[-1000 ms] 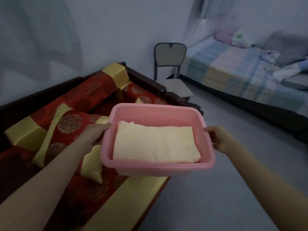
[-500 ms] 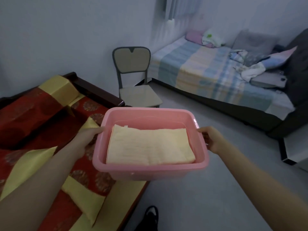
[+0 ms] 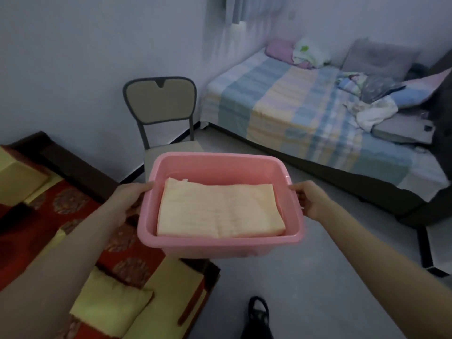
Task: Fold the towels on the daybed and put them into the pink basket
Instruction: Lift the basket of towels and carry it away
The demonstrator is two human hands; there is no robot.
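At frame centre, the left hand (image 3: pixel 127 201) and right hand (image 3: pixel 307 200) each grip an opposite rim of the pink basket (image 3: pixel 220 243) to carry it level, so the folded towel (image 3: pixel 220 211) lies flat inside

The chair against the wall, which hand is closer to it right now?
Left. The left hand grips the left rim of the pink basket, just in front of the chair; the right hand grips the opposite rim, farther across.
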